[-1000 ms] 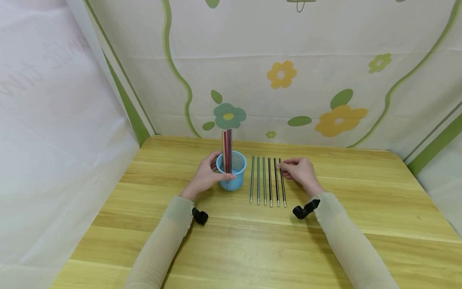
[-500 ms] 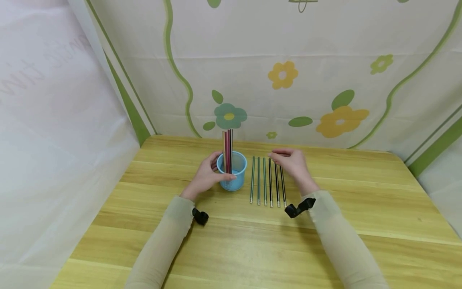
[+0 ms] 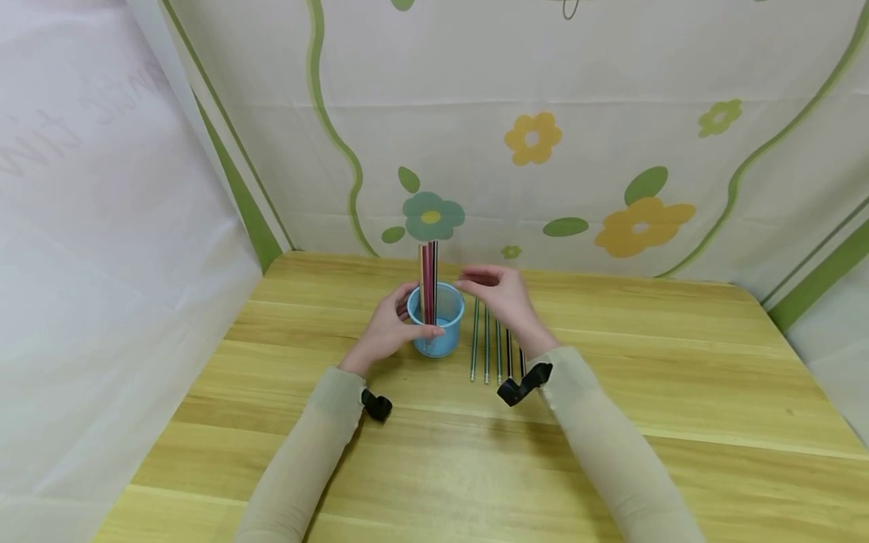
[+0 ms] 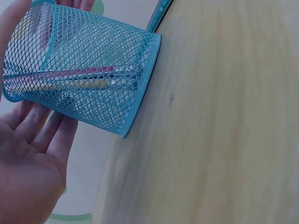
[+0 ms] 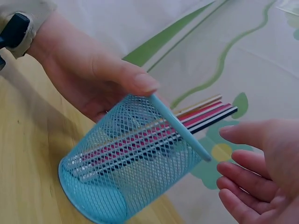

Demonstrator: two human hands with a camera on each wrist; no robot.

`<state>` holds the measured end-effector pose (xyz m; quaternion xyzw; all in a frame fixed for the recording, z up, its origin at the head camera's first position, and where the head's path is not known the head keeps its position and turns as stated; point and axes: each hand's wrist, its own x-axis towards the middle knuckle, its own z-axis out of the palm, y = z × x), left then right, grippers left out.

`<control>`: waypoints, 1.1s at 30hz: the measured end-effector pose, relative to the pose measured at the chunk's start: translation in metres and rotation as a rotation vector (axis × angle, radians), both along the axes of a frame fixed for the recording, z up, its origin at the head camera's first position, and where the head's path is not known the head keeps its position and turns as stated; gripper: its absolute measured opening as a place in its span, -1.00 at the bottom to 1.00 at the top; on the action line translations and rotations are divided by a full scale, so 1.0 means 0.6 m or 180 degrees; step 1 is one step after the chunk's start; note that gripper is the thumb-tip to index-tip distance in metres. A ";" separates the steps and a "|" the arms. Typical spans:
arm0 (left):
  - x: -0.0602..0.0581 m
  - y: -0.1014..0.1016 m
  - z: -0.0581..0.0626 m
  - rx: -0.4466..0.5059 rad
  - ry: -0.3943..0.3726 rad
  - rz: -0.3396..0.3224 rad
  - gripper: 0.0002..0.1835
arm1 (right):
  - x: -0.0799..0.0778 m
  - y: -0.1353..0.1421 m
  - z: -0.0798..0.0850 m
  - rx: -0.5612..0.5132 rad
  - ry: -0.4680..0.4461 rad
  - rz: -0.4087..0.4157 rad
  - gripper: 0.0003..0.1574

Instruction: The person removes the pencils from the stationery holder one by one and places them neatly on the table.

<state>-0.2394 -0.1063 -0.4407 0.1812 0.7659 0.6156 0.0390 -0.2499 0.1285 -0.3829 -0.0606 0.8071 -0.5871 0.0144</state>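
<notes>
A light-blue mesh pencil cup (image 3: 437, 344) stands upright on the table. My left hand (image 3: 385, 336) grips its left side, thumb over the front of the rim and fingers round the back. Several pencils (image 3: 427, 275), pinkish-red, black and pale yellow, lean together inside it. Just right of the rim is my right hand (image 3: 504, 296), and the right wrist view shows its fingers (image 5: 247, 179) loosely bent around nothing. Under that hand and wrist lie green pencils (image 3: 474, 347) and black pencils (image 3: 509, 351) in a row, partly hidden.
The wooden table (image 3: 434, 460) runs back to a white curtain (image 3: 475, 166) printed with flowers. Another white curtain (image 3: 122, 264) hangs along the left. A black wrist camera (image 3: 376, 407) sits on the left sleeve, and a second camera (image 3: 523, 386) on the right.
My right hand has moved left from the rightmost black pencil, over the row, to beside the cup's rim. The pencils stayed on the table. My left hand and the cup have not moved.
</notes>
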 end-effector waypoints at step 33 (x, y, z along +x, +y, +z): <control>-0.001 -0.002 0.001 -0.0012 0.0001 -0.0028 -0.15 | -0.034 -0.063 -0.006 0.0027 0.0318 0.0120 -0.65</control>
